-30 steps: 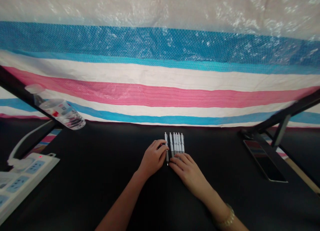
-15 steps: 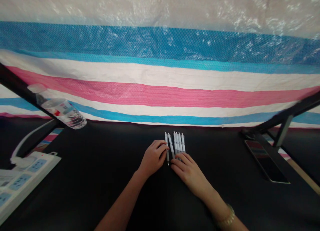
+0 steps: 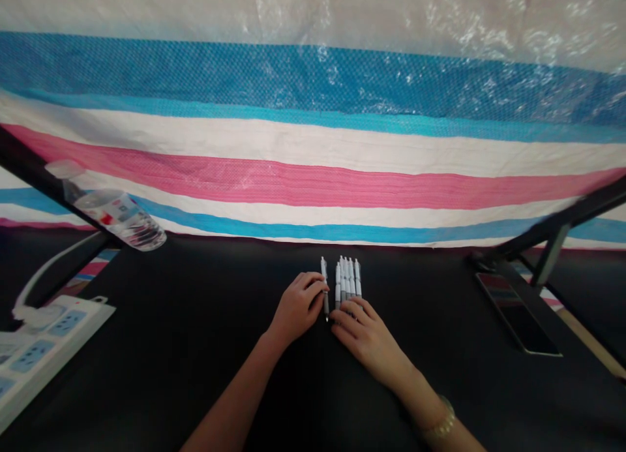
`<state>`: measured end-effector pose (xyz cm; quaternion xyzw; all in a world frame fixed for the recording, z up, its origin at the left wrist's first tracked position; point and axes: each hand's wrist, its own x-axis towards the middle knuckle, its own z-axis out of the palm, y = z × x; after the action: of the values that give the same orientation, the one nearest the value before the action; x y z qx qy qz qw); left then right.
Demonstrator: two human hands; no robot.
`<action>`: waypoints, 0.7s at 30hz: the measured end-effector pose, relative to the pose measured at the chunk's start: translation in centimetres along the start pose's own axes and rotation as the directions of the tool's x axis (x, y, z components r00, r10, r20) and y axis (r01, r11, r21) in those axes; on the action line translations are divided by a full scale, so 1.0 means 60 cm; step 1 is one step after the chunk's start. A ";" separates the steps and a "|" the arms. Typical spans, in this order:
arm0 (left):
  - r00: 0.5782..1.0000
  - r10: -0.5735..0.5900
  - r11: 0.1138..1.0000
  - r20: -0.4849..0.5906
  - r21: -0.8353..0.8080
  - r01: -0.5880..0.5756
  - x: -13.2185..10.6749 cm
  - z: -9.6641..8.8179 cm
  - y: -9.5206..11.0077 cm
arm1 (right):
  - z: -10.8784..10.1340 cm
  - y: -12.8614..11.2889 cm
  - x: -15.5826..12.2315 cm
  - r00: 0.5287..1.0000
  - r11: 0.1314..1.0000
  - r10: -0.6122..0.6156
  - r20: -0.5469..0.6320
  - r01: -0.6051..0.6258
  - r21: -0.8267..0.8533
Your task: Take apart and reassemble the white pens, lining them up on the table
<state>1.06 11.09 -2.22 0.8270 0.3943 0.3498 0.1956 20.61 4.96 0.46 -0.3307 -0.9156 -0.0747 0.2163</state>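
Left hand point(image 3: 298, 305): fingers bent narrow over the middle of the lone pen point(image 3: 323, 269), seemingly touching it; whether they pinch it cannot be told.
Right hand point(image 3: 364, 331): fingers gathered over the near ends of the row point(image 3: 348, 279); the grip beneath is hidden.
Moved pen point(image 3: 338, 282): tilted toward the lone pen half a second ago, it now lies straight along the row's left edge, its far end closer to the right hand than its neighbours'.
Row: apparently five pens, one left outside, suggesting the set is closing up beyond the right hand.
Long axis: lone pen and row run away from the hands across the worktop point(image 3: 303, 393), nearly parallel.
Tips: the lone pen's points back between the two hands; the row's are hidden under the right.
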 end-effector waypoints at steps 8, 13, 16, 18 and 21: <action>0.985 -0.133 0.976 -0.107 -0.189 0.112 0.006 -0.006 0.003 | -0.018 -0.006 -0.013 0.898 0.928 0.293 -0.329 -0.184 0.325; 0.910 -0.410 0.808 -0.068 -0.489 0.328 0.011 -0.014 0.004 | -0.009 -0.018 -0.027 0.580 0.738 0.629 -0.518 -0.236 0.632; 0.854 -0.498 0.525 0.151 -0.731 0.435 0.012 -0.014 0.009 | -0.008 -0.033 -0.025 0.568 0.736 0.607 -0.555 -0.140 0.662; 0.829 -0.499 0.337 0.253 -0.824 0.455 0.013 -0.015 0.013 | -0.009 -0.046 -0.021 0.619 0.725 0.600 -0.507 -0.153 0.671; 0.806 -0.522 0.151 0.279 -0.900 0.410 0.014 -0.020 0.019 | -0.011 -0.065 -0.017 0.746 0.739 0.553 -0.370 -0.235 0.632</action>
<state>1.12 11.11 -0.38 0.3755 0.3614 0.4715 0.7113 19.07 1.17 0.61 -0.4145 -0.7024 0.1506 0.5586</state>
